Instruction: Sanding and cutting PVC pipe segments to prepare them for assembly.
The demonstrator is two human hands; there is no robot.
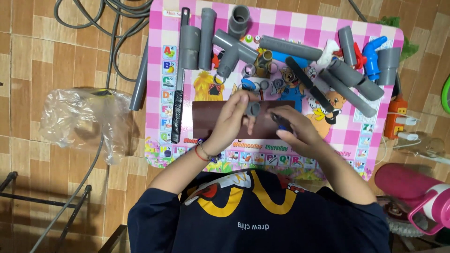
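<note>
Left hand (232,117) curls shut around a short grey plastic pipe fitting (253,109), a smooth round collar held over the dark brown sandpaper sheet (211,117) on the pink checked table (157,70). Right hand (295,129) pinches a small blue-handled tool (281,122) (its tip hidden). Grey pipes (290,47) and elbows lie scattered behind; a crinkled clear plastic bag (79,119) slumps on the tiled floor.

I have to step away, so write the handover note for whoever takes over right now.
Left hand: holds a short grey plastic pipe fitting in its fingertips, above the dark brown sandpaper sheet.
Right hand: closed on a small dark tool with a blue part, tip close to the fitting; what kind of tool it is cannot be made out.
The sheet lies flat on the pink checked table. Loose grey pipes and joints lie at the table's far side.
Done: fitting picked up. Left: the other pieces lie untouched.
</note>
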